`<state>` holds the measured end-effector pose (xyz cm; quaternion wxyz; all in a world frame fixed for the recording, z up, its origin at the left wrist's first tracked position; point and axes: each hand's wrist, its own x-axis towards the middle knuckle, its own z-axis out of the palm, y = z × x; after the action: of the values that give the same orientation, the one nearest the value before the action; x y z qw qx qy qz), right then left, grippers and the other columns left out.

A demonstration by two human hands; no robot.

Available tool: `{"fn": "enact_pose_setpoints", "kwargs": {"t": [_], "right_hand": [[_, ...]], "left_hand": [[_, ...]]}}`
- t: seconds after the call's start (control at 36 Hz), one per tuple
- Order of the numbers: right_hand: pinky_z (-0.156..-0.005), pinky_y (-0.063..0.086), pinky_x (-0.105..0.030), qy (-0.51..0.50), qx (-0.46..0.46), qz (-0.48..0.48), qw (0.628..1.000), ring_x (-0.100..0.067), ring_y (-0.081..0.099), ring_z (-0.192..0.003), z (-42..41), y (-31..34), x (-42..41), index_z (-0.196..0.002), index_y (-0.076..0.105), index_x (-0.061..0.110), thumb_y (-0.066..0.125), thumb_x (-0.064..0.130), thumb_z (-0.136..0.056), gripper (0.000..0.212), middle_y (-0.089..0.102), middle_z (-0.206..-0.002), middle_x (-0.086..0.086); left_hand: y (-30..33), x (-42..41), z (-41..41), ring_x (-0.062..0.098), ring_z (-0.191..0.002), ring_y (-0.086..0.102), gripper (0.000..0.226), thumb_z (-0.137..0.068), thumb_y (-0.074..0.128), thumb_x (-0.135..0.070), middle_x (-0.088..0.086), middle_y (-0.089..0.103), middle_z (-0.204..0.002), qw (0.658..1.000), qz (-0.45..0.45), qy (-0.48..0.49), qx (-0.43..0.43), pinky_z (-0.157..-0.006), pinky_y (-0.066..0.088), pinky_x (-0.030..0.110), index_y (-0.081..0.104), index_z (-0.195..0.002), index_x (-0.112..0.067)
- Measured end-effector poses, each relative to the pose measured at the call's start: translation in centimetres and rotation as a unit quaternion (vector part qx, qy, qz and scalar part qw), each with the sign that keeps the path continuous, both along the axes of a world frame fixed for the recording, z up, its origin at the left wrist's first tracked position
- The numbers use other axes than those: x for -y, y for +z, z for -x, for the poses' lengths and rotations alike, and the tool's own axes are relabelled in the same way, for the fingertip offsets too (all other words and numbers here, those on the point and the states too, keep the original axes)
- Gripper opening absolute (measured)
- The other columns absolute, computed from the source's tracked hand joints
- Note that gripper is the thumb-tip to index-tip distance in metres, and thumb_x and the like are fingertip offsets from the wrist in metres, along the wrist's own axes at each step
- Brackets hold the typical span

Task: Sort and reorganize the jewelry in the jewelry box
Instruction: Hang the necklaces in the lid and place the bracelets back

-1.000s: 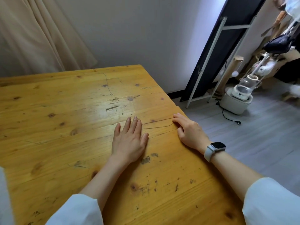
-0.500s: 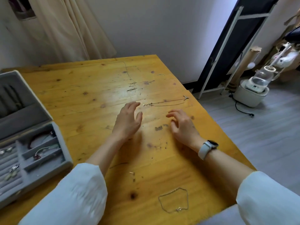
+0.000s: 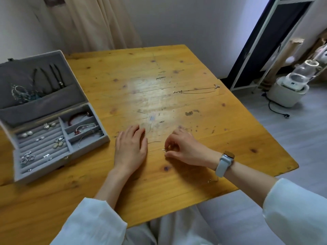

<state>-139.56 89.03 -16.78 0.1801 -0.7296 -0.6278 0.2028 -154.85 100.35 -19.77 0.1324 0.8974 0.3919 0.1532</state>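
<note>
A: What differs from half a second back?

B: Both hands have drawn in toward the body. The right hand, which hung with loose fingers, now curls and pinches a thin chain at its small silver end. The left hand now lies flat on the table, fingers straight and close together. The box shows whole now, not cut off at the frame's edge.

A: And the chain itself?

B: Fine and dark, a short curve between the two hands, just past the right fingertips. I cannot tell how far it runs under the left hand. A second chain lies stretched out well beyond both sets of fingers.

A: The box?

B: Grey, lid up, away to the left of the left hand's fingers. Dark cords and a bluish piece sit in the lid pocket. Earrings fill the ring rows; a red bracelet lies in the farthest side slot.
</note>
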Motion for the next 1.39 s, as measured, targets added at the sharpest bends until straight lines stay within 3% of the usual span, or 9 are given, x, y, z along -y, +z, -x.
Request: {"fn": "enact_pose_setpoints", "kwargs": {"t": [0.22,0.42,0.64,0.75,0.81,0.89,0.97,1.11,1.39], "right_hand": [[-0.095,0.032,-0.035,-0.005,0.030,-0.042,0.999,-0.011,0.039,-0.095,0.6,-0.6,-0.2,-0.098,0.059,0.017,0.054,0.029,-0.088,0.017,0.048,-0.094,0.006],[-0.081,0.038,-0.031,0.110,0.176,-0.095,0.974,-0.024,0.047,-0.090,-0.2,-0.7,-0.6,-0.103,0.052,0.005,0.042,0.016,-0.094,0.018,0.054,-0.101,-0.010],[-0.065,0.044,-0.032,0.112,0.219,-0.122,0.962,-0.025,0.052,-0.076,-3.4,-1.6,-1.0,-0.089,0.054,0.003,0.057,0.004,-0.086,0.004,0.057,-0.086,-0.012],[-0.063,0.041,-0.027,0.057,0.229,-0.141,0.961,-0.025,0.054,-0.070,-6.5,-2.3,-0.7,-0.081,0.054,0.007,0.059,0.007,-0.082,0.006,0.057,-0.077,-0.010],[-0.061,0.046,-0.033,0.009,0.213,-0.132,0.968,-0.027,0.055,-0.072,-8.7,-2.5,-0.4,-0.080,0.053,0.006,0.062,0.005,-0.081,0.008,0.057,-0.079,-0.011],[-0.067,0.044,-0.038,-0.084,0.188,-0.108,0.973,-0.030,0.051,-0.081,-12.4,-2.6,-0.1,-0.088,0.054,0.003,0.053,0.010,-0.090,0.007,0.055,-0.088,-0.014],[-0.072,0.038,-0.030,-0.177,0.174,-0.104,0.963,-0.026,0.048,-0.086,-15.9,-2.7,-0.2,-0.093,0.053,0.005,0.047,0.017,-0.094,0.014,0.054,-0.093,-0.012],[-0.078,0.038,-0.032,-0.323,0.134,-0.096,0.932,-0.026,0.048,-0.097,-20.2,-2.6,-2.0,-0.096,0.053,0.005,0.046,0.022,-0.094,0.019,0.055,-0.098,-0.012],[-0.071,0.038,-0.031,-0.389,0.158,-0.101,0.902,-0.022,0.048,-0.101,-23.0,-3.3,-4.8,-0.101,0.054,0.009,0.044,0.030,-0.095,0.025,0.057,-0.103,-0.007]], "left_hand": [[0.0,0.2,-0.2,0.017,-0.138,0.024,0.041,-0.096,0.041,-0.029,0.002,0.038,-0.144,1.000,-0.014,0.005,-0.003,-0.115,0.009,0.037,0.043,-0.135,-0.018],[0.1,0.4,-0.6,0.021,-0.136,0.027,0.039,-0.093,0.046,-0.026,0.004,0.041,-0.141,1.000,-0.007,0.008,0.005,-0.114,0.012,0.040,0.048,-0.131,-0.017],[0.0,0.3,-5.2,0.024,-0.125,0.043,0.030,-0.088,0.056,-0.019,0.006,0.054,-0.128,0.998,0.013,-0.010,0.059,-0.108,0.024,0.052,0.060,-0.117,-0.014],[-0.2,0.5,-8.5,0.024,-0.119,0.049,0.027,-0.086,0.058,-0.018,0.005,0.057,-0.121,0.996,0.017,-0.038,0.084,-0.106,0.028,0.050,0.063,-0.113,-0.015],[-0.1,0.6,-10.2,0.023,-0.119,0.048,0.027,-0.087,0.058,-0.019,0.003,0.057,-0.121,0.994,0.013,-0.060,0.091,-0.105,0.028,0.049,0.063,-0.112,-0.016],[0.2,1.1,-13.2,0.018,-0.131,0.034,0.033,-0.093,0.046,-0.027,-0.001,0.047,-0.134,0.993,0.023,-0.104,0.046,-0.111,0.016,0.045,0.054,-0.124,-0.021],[0.3,1.2,-16.4,0.016,-0.140,0.014,0.041,-0.097,0.032,-0.034,-0.004,0.030,-0.147,0.989,0.017,-0.146,-0.031,-0.113,0.003,0.046,0.037,-0.137,-0.026],[0.2,0.4,-21.0,0.019,-0.143,0.002,0.048,-0.098,0.021,-0.040,-0.003,0.012,-0.155,0.984,0.013,-0.152,-0.097,-0.112,-0.003,0.051,0.021,-0.144,-0.028],[-0.3,0.2,-21.3,0.017,-0.143,-0.008,0.052,-0.097,0.014,-0.045,-0.006,0.001,-0.156,0.983,0.002,-0.141,-0.121,-0.114,-0.009,0.048,0.008,-0.146,-0.032]]}}
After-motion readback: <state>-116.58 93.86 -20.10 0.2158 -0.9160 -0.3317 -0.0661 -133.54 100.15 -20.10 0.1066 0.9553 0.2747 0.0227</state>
